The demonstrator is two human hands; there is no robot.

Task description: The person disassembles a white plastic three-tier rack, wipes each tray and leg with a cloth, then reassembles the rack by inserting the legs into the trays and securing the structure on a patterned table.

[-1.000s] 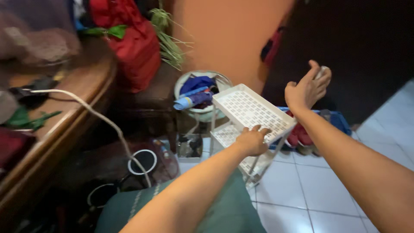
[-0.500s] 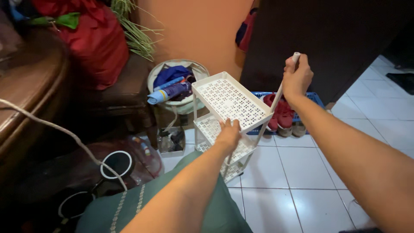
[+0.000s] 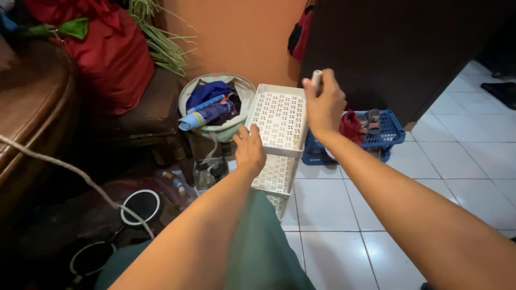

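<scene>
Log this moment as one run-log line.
left hand: gripping rack top tray's near edge | right hand: closed on white post at far corner | behind: blue crate, round bin

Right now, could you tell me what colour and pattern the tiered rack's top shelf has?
White, with a grid of small perforated cut-outs across the top shelf; the head view shows it best.

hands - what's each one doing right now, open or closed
Left hand: fingers curled on the near edge of the white rack.
Right hand: closed around a white post at the rack's far corner.
</scene>
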